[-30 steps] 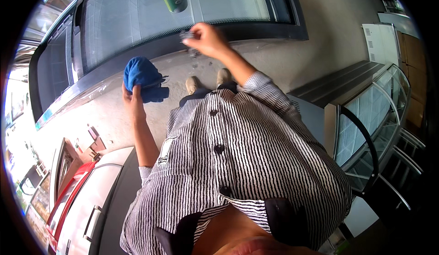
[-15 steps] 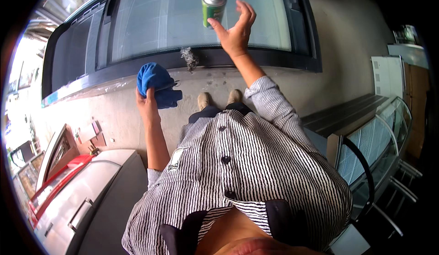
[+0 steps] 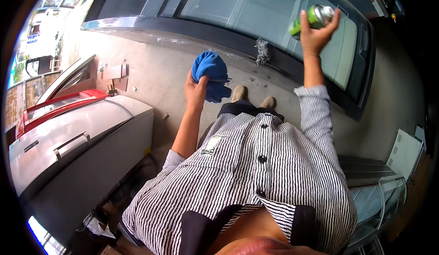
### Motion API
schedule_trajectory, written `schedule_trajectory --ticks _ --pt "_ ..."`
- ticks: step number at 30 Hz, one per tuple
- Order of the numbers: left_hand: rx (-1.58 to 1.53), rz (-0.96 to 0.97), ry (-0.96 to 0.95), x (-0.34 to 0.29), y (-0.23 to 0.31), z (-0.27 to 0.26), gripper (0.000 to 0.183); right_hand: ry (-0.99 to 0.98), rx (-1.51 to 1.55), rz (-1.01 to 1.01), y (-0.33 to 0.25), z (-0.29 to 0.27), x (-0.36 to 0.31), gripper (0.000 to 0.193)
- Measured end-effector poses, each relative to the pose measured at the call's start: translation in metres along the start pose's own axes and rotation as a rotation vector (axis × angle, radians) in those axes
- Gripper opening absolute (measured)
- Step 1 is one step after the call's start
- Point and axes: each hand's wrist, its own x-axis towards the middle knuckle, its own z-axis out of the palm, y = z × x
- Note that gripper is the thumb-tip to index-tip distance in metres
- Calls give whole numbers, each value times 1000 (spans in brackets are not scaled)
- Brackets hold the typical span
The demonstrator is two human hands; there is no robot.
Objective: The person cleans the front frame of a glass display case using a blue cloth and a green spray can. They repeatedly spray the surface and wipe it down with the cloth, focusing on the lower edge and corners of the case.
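A crumpled blue cloth (image 3: pixel 210 67) is bunched in my left hand (image 3: pixel 195 90), the thumb pressed over its near side. My right hand (image 3: pixel 316 40) is wrapped around a green spray can (image 3: pixel 311 22) with a silver top, thumb on one side and fingers on the other. The can is tilted over the far right part of a dark-framed glass panel (image 3: pixel 247 8). At the panel's near frame edge hangs a crinkled, silvery, clear wad (image 3: pixel 262 51), perhaps plastic film; neither hand touches it.
A white chest freezer (image 3: pixel 68 140) with a red-trimmed piece behind it stands at the left. Small boards (image 3: pixel 114 72) lie on the concrete floor (image 3: pixel 151 67). Glass-and-metal units (image 3: pixel 375 200) and a white panel (image 3: pixel 404 154) are at the lower right.
My right hand has closed on the spray can, which was upright on the glass and is now tilted. The view has turned, shifting the surroundings; my left hand still holds the cloth.
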Motion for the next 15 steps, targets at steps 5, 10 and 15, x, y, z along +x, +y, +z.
schedule_trajectory --ticks 5,10,15 --pt "30 20 -5 7 -5 -6 53 -140 18 11 -75 -97 1 81" --pt "135 69 -46 24 -8 -5 54 -331 -161 177 -91 -167 -63 69" --pt "29 35 -124 30 4 4 55 -320 -209 426 -72 -191 -133 65"
